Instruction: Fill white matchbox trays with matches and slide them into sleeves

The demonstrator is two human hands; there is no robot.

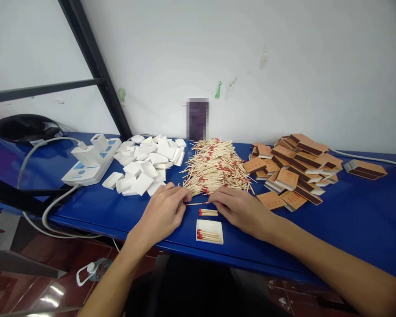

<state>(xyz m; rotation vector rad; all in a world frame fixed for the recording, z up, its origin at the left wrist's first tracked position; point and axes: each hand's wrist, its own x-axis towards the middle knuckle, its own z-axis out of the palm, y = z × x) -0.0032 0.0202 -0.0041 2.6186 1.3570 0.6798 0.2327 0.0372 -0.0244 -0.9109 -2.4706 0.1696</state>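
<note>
A single matchstick (194, 204) stretches between my two hands, just in front of a large heap of red-headed matchsticks (214, 169). My left hand (166, 209) is closed, thumb and fingers pinched at the plain end. On the other side, my right hand (242, 210) has its fingertips pressed together at the red-headed end, partly hiding it. Below the hands lies a small row of matchsticks (208, 212), heads to the left. Nearest me is a white matchbox tray (209, 222), holding several matchsticks along its lower side.
White matchbox trays (141, 167) are piled at the left, beside a power strip (94, 165) with cables. At the right are orange and brown matchbox sleeves (293, 165). A black metal post (99, 66) rises at the back left of the blue table (350, 220).
</note>
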